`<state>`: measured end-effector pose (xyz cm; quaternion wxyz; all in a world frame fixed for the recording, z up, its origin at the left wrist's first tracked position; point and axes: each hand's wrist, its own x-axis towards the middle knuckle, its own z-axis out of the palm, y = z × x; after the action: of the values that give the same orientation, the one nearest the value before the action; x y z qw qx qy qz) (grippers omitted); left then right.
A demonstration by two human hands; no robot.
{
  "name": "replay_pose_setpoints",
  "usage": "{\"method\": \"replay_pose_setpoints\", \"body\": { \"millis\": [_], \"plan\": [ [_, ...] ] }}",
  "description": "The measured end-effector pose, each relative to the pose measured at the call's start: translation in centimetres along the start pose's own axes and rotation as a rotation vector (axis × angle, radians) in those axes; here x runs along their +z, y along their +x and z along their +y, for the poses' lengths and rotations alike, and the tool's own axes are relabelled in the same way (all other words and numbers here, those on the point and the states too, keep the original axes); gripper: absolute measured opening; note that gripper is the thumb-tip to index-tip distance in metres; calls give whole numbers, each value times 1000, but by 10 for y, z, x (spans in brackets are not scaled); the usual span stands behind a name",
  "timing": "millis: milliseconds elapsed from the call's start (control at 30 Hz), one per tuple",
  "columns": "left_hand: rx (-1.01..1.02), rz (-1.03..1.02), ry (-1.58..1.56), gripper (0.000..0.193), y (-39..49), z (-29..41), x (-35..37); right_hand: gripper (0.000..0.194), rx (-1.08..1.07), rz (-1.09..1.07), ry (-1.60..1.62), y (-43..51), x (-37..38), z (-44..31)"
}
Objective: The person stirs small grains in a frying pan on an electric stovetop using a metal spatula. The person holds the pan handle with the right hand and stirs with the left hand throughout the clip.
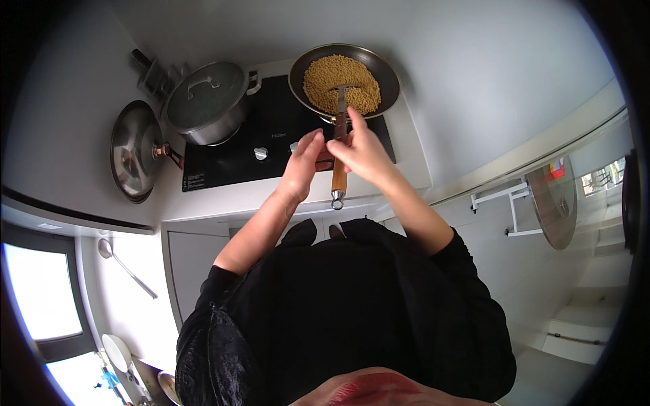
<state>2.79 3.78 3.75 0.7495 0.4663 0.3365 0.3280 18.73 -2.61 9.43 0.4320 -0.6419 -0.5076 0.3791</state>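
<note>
A dark frying pan (387, 83) sits on the right burner of a black Haier gas hob (282, 109), holding many small yellowish beans or grains (332, 68). A metal spatula with a wooden handle (339, 175) rests with its blade among them, and its handle runs over the pan's rim towards me. My right hand (361, 148) is at the upper part of the handle, index finger extended, thumb across it. My left hand (304, 161) is just left of the handle, thumb up, its fingers partly hidden behind the handle; their grip cannot be made out.
A steel pot with a glass lid (213, 99) stands on the left burner. A domed metal lid (136, 152) leans at the wall left of the hob, near a dark-handled utensil (142, 58). A ladle (127, 269) lies on the left counter. A round-topped table (551, 213) is at far right.
</note>
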Motion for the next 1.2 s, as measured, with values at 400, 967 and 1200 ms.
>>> {"method": "replay_pose_setpoints", "body": {
  "millis": [400, 967, 1200],
  "plan": [
    [445, -96, 1468, 69, 51, 51, -49, 73, -138, 477, 259, -40, 55, 84],
    [316, -19, 2128, 47, -45, 205, -23, 35, 455, 3, 1110, -54, -48, 117],
    [281, -55, 2041, 47, 9, 118, -8, 26, 498, -151, 1088, -52, -73, 128]
  ]
}}
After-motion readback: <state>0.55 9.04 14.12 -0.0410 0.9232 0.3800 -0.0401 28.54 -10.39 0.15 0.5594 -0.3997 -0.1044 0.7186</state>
